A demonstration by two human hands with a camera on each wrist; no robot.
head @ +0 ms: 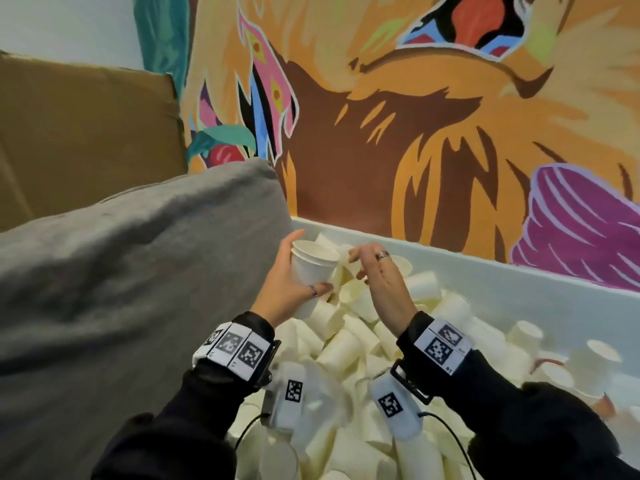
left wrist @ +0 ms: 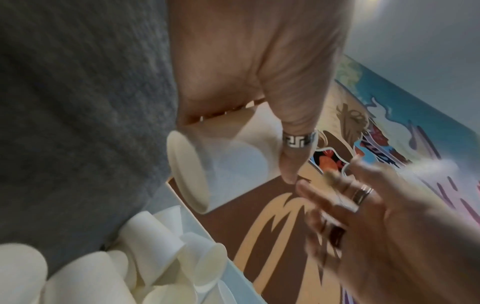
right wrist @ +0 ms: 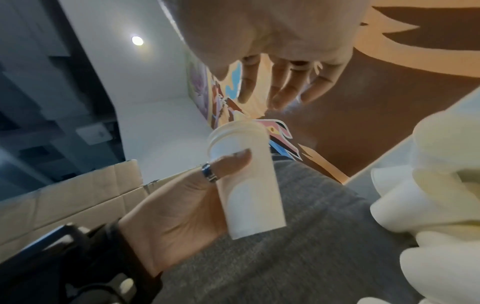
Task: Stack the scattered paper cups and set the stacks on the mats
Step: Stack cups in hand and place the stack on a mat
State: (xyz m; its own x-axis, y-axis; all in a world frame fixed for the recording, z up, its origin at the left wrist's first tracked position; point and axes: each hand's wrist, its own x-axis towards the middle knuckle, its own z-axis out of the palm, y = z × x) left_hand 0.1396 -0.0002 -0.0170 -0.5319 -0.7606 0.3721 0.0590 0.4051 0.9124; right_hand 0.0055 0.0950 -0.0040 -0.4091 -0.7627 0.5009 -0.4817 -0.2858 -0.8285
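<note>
Far left stands a brown cardboard box (head: 86,133), flat-sided with a creased edge. In front of it a grey cushion (head: 138,271) bulges, its fabric felted and nubbly, leaning against the bin's left end.

My left hand (head: 280,289) holds a short stack of paper cups (head: 311,271) above the bin — smooth white cones nested one in another, rolled rims up and tilted slightly toward my other hand. My thumb, with a patterned metal ring on it, curls across the near wall of the stack, and my fingers (head: 294,237) wrap round the far side.

Just right of the stack my right hand (head: 381,282) hovers, holding nothing. Its fingers (right wrist: 280,88) are loose and slightly spread, pointing toward the stack's rim but not touching it; a banded ring sits on one of them. In the left wrist view this hand is smeared with blur.

Beneath both hands lies the heap of loose cups (head: 346,348) — cream paper, matte, tumbled on their sides and upside down, filling the pale, straight-walled bin (head: 485,271). Further right a few cups stand inverted, bases up.

Behind everything runs a painted mural (head: 415,133) in flat orange, brown and magenta shapes with white outlines.
</note>
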